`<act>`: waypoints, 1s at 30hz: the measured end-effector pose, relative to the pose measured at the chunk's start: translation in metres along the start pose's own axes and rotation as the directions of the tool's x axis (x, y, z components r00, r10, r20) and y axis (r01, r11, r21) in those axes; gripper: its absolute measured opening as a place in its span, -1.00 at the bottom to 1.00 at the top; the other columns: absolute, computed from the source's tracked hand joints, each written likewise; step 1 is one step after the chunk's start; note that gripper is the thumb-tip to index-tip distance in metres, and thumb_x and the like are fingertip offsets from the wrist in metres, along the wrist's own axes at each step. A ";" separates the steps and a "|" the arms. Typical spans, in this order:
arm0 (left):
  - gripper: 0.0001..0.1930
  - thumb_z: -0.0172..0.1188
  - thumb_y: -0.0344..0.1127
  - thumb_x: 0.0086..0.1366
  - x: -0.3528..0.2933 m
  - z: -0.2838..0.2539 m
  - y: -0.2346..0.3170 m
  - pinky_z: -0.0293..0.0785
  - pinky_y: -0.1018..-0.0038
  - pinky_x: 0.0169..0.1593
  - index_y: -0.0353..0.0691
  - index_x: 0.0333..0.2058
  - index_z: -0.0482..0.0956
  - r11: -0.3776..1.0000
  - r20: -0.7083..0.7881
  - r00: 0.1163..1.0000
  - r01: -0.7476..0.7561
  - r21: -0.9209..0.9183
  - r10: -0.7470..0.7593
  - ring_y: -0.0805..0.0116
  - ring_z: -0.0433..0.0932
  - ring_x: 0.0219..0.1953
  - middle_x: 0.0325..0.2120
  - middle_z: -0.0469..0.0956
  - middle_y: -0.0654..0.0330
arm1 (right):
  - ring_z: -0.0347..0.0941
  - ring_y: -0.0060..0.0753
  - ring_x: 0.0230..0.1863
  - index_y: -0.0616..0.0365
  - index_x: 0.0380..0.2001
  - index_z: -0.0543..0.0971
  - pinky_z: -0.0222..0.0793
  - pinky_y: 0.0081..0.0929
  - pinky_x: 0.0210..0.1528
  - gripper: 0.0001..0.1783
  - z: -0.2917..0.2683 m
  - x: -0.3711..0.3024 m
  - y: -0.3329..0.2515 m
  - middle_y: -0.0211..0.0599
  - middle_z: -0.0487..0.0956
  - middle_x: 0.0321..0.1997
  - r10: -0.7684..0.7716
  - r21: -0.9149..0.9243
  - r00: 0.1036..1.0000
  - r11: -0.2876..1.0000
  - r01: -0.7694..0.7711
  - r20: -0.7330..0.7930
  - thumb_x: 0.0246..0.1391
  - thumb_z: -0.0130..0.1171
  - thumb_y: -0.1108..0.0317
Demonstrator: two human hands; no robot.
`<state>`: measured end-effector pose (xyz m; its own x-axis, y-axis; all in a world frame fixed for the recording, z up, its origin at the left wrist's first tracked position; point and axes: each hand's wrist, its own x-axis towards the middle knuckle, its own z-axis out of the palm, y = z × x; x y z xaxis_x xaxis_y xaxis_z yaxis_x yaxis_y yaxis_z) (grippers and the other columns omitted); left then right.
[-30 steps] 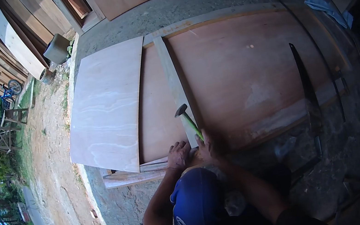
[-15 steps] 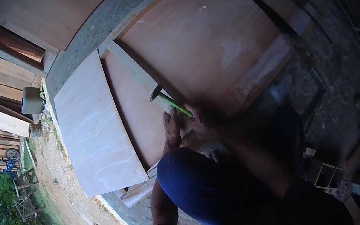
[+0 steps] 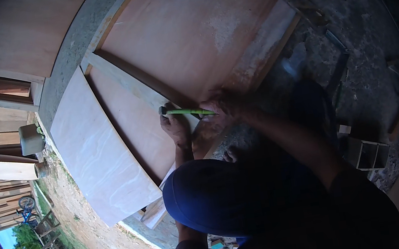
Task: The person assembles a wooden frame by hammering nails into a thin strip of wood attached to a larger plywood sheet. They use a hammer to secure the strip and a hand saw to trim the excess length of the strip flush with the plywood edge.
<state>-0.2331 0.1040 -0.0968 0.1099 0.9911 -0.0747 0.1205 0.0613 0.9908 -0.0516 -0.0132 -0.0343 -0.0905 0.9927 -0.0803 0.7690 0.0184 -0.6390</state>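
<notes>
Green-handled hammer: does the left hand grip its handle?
No, the right hand grips the green-handled hammer by its handle.

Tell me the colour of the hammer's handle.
The handle is bright green, showing best in the head view.

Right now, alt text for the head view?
A right hand grips a green-handled hammer over a wooden strip, its head near the left hand at the strip's edge. A pale plywood sheet lies to the left.

Bright daylight on dirt ground (image 3: pixel 71 192) at left; dim right side; fisheye-bent edges
</notes>
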 end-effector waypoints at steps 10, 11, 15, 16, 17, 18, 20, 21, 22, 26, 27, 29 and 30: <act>-0.72 0.08 -0.20 0.44 -0.002 0.006 0.006 0.37 0.49 -0.36 -0.35 -0.25 0.57 0.984 -0.017 1.000 -0.011 -0.178 0.008 0.53 0.44 -0.44 -0.47 0.52 0.29 | 0.51 -0.09 -0.03 -0.12 -0.20 0.59 0.33 -0.14 0.11 -0.64 0.006 0.002 -0.009 -0.29 0.62 -0.27 0.044 0.023 0.994 0.999 -0.042 -0.099 0.00 0.37 0.00; -0.73 0.08 -0.21 0.44 -0.001 0.006 0.004 0.39 0.50 -0.35 -0.35 -0.23 0.57 0.974 -0.027 0.999 -0.039 -0.225 0.034 0.53 0.45 -0.43 -0.45 0.53 0.29 | 0.51 -0.08 -0.04 -0.11 -0.20 0.59 0.33 -0.12 0.11 -0.65 0.012 0.004 -0.008 -0.28 0.62 -0.28 0.033 0.012 0.992 0.999 -0.032 -0.120 0.00 0.38 0.01; -0.72 0.11 -0.20 0.45 0.003 0.007 0.010 0.43 0.50 -0.32 -0.34 -0.18 0.57 0.984 0.043 0.999 0.027 -0.177 -0.020 0.48 0.50 -0.41 -0.43 0.56 0.26 | 0.54 -0.01 -0.10 -0.09 -0.24 0.57 0.38 -0.06 0.02 -0.68 0.016 0.008 -0.002 -0.24 0.62 -0.28 0.043 -0.027 0.993 0.999 -0.046 -0.107 -0.01 0.37 0.06; -0.72 0.13 -0.18 0.45 0.003 0.011 0.015 0.44 0.51 -0.32 -0.34 -0.18 0.57 0.989 0.024 0.998 0.063 -0.134 -0.060 0.46 0.52 -0.42 -0.44 0.56 0.25 | 0.54 0.01 -0.13 -0.07 -0.26 0.56 0.40 -0.05 -0.01 -0.69 0.016 0.006 0.001 -0.22 0.61 -0.29 0.043 -0.001 0.991 0.999 -0.044 -0.125 -0.01 0.37 0.07; -0.71 0.15 -0.16 0.45 0.003 0.015 0.019 0.45 0.52 -0.32 -0.33 -0.18 0.57 0.991 0.004 0.995 0.100 -0.091 -0.100 0.45 0.53 -0.42 -0.45 0.56 0.25 | 0.55 0.03 -0.16 -0.05 -0.27 0.55 0.41 -0.04 -0.04 -0.69 0.015 0.004 0.003 -0.20 0.61 -0.29 0.045 0.024 0.989 0.999 -0.042 -0.143 -0.02 0.36 0.08; -0.64 0.07 -0.14 0.46 0.000 0.017 0.025 0.45 0.38 -0.36 -0.43 -0.26 0.53 0.986 -0.058 0.991 0.127 0.113 -0.121 0.39 0.51 -0.46 -0.47 0.58 0.15 | 0.55 0.04 -0.18 -0.03 -0.28 0.54 0.42 -0.03 -0.06 -0.69 0.015 0.003 0.006 -0.18 0.61 -0.30 0.047 0.049 0.986 0.998 -0.039 -0.161 -0.02 0.36 0.09; -0.59 0.08 -0.10 0.46 0.003 0.010 0.019 0.45 0.35 -0.38 -0.45 -0.29 0.50 0.984 -0.037 0.993 0.117 0.135 -0.113 0.37 0.51 -0.49 -0.50 0.57 0.11 | 0.56 0.05 -0.21 0.01 -0.29 0.53 0.44 -0.03 -0.10 -0.69 0.016 0.005 0.003 -0.14 0.60 -0.32 0.054 0.064 0.980 0.997 -0.042 -0.190 -0.01 0.35 0.11; -0.57 0.09 -0.08 0.45 0.005 0.007 0.017 0.45 0.33 -0.40 -0.46 -0.30 0.49 0.983 -0.026 0.994 0.113 0.147 -0.110 0.36 0.51 -0.50 -0.51 0.57 0.10 | 0.56 0.05 -0.23 0.03 -0.29 0.53 0.44 -0.03 -0.12 -0.70 0.017 0.006 0.001 -0.12 0.60 -0.33 0.058 0.072 0.977 0.996 -0.044 -0.204 0.00 0.34 0.12; -0.55 0.10 -0.06 0.45 0.010 0.001 0.010 0.45 0.33 -0.41 -0.47 -0.30 0.48 0.981 -0.033 0.994 0.104 0.163 -0.100 0.36 0.51 -0.51 -0.52 0.57 0.09 | 0.55 0.05 -0.24 0.04 -0.29 0.53 0.44 -0.03 -0.12 -0.71 0.016 0.008 -0.002 -0.11 0.59 -0.34 0.048 0.043 0.978 0.998 -0.040 -0.205 0.02 0.33 0.13; -0.48 0.13 0.01 0.44 0.006 0.017 0.017 0.45 0.31 -0.42 -0.51 -0.30 0.45 0.977 -0.041 0.988 0.151 0.153 -0.147 0.33 0.51 -0.52 -0.53 0.56 0.05 | 0.55 0.05 -0.26 0.07 -0.30 0.53 0.44 -0.03 -0.16 -0.74 0.010 0.000 -0.003 -0.07 0.58 -0.36 0.073 0.010 0.963 0.997 -0.073 -0.261 0.07 0.31 0.16; -0.46 0.13 0.03 0.43 0.000 0.025 0.027 0.45 0.31 -0.42 -0.52 -0.29 0.44 0.975 -0.046 0.984 0.175 0.134 -0.170 0.33 0.51 -0.52 -0.54 0.56 0.04 | 0.55 0.05 -0.26 0.07 -0.30 0.53 0.44 -0.03 -0.18 -0.74 0.009 -0.004 -0.002 -0.07 0.58 -0.37 0.085 0.024 0.952 0.996 -0.082 -0.293 0.08 0.30 0.16; -0.45 0.13 0.04 0.43 0.004 0.024 0.028 0.46 0.33 -0.40 -0.54 -0.28 0.44 0.970 -0.050 0.982 0.185 0.155 -0.180 0.29 0.53 -0.48 -0.50 0.57 -0.02 | 0.55 0.03 -0.22 0.07 -0.26 0.52 0.43 -0.03 -0.09 -0.71 0.012 -0.002 -0.001 -0.09 0.59 -0.35 0.137 0.104 0.960 0.988 -0.114 -0.244 0.08 0.29 0.13; -0.44 0.12 0.04 0.43 0.004 0.023 0.028 0.47 0.31 -0.37 -0.55 -0.28 0.44 0.966 -0.056 0.981 0.195 0.168 -0.188 0.26 0.54 -0.46 -0.48 0.58 -0.04 | 0.56 0.02 -0.19 0.06 -0.24 0.51 0.42 -0.03 -0.05 -0.69 0.013 -0.002 0.001 -0.09 0.59 -0.35 0.163 0.141 0.962 0.981 -0.134 -0.218 0.09 0.28 0.11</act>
<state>-0.2063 0.1073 -0.0722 0.0295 0.9671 -0.2527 0.3032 0.2323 0.9242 -0.0588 -0.0166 -0.0443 0.1766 0.9842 -0.0146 0.6769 -0.1321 -0.7241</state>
